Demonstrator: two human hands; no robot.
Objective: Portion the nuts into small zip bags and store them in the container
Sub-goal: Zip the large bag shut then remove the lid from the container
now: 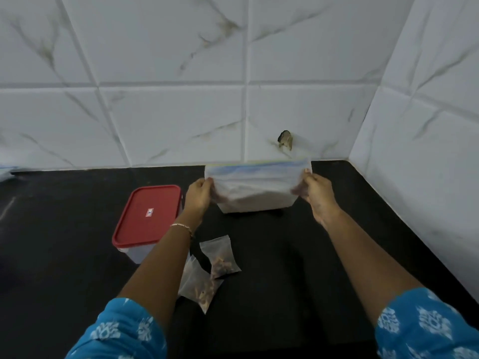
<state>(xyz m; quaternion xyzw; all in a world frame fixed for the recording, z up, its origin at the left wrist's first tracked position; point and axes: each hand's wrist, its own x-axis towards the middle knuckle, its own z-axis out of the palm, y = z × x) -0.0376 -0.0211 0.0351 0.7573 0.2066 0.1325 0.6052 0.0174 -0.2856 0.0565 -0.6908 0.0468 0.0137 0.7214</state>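
Observation:
A large clear zip bag (255, 189) with a blue-green seal strip stands on the black counter near the back wall. My left hand (198, 194) grips its left side and my right hand (315, 191) grips its right side. Its contents look blurred and pale. Two small zip bags holding nuts lie closer to me: one (220, 256) between my forearms, the other (199, 286) partly under my left forearm. A clear container with a red lid (147, 216) sits to the left, its lid on.
The black counter (285, 268) meets white marble-look tiled walls at the back and on the right, forming a corner. A dark hole or fitting (285, 139) marks the back wall just above the large bag.

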